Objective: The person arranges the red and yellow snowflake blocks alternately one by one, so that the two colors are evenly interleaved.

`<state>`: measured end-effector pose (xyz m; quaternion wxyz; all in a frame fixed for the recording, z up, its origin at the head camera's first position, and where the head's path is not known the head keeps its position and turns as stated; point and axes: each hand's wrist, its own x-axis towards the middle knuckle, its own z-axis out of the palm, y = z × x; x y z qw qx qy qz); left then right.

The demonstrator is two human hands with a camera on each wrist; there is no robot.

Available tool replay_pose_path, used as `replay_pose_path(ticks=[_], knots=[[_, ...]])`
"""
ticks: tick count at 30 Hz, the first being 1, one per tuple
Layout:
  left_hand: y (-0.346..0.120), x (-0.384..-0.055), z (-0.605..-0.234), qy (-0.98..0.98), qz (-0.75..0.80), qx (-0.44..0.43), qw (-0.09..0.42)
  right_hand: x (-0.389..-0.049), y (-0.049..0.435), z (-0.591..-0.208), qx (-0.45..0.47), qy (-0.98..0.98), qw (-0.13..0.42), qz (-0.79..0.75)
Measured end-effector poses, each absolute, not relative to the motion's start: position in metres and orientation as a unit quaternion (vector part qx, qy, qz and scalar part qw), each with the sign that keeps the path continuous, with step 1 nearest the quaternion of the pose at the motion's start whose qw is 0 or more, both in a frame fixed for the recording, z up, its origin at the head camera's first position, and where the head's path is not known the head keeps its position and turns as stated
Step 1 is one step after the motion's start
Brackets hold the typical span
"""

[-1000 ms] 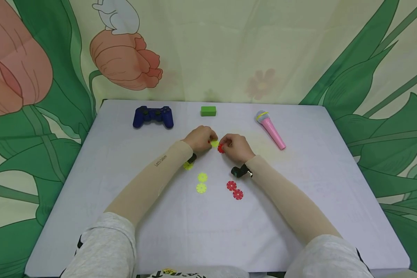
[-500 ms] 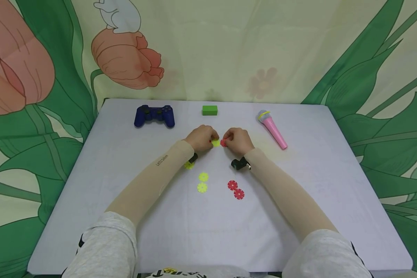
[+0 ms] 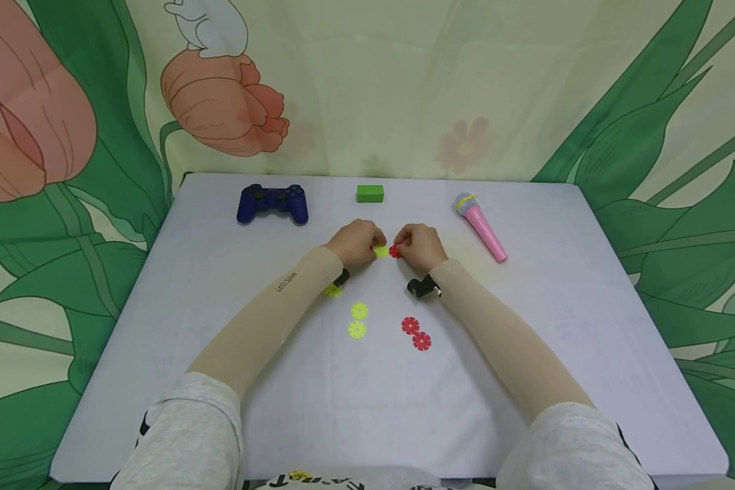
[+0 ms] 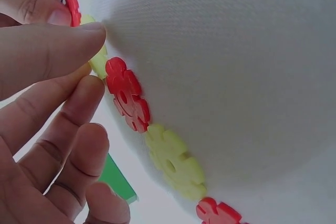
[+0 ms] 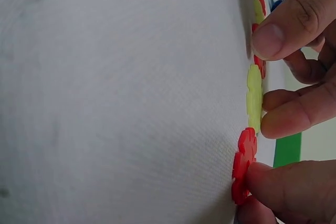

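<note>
Flat flower-shaped plastic discs with notched rims run edge to edge in a chain of alternating red and yellow. My left hand (image 3: 354,243) pinches a yellow disc (image 4: 98,61) between thumb and finger. From it trail a red disc (image 4: 127,95), another yellow disc (image 4: 175,162) and a red disc (image 4: 218,212) cut off by the frame. Facing it, my right hand (image 3: 422,247) pinches a red disc (image 5: 243,169) by thumb and fingertip. That red disc's rim is right at the rim of the held yellow disc, in line with it. The left forearm hides part of the chain.
Nearer me on the white table (image 3: 318,408) lie two loose yellow discs (image 3: 358,329) and two red discs (image 3: 422,341). Along the back are a blue game controller (image 3: 272,203), a green block (image 3: 370,194) and a pink toy microphone (image 3: 484,230).
My right hand has moved slightly away from me with its red disc, which has come from lower down to level with the yellow one. My left hand has stayed almost still.
</note>
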<state>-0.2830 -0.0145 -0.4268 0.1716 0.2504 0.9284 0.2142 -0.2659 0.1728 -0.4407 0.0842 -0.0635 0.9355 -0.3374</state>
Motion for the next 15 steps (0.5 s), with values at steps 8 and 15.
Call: replay_pose_path(ticks=[8,15], knots=[[-0.0118,-0.2856,-0.4252,0.929,0.206,0.249,0.179,-0.2674,0.175,-0.4433,-0.062,0.935,0.081,-0.34],[-0.0075,-0.2868,-0.4244,0.926,0.199,0.264,0.182,-0.2627,0.1797,-0.4448,-0.059,0.931,0.073,-0.353]])
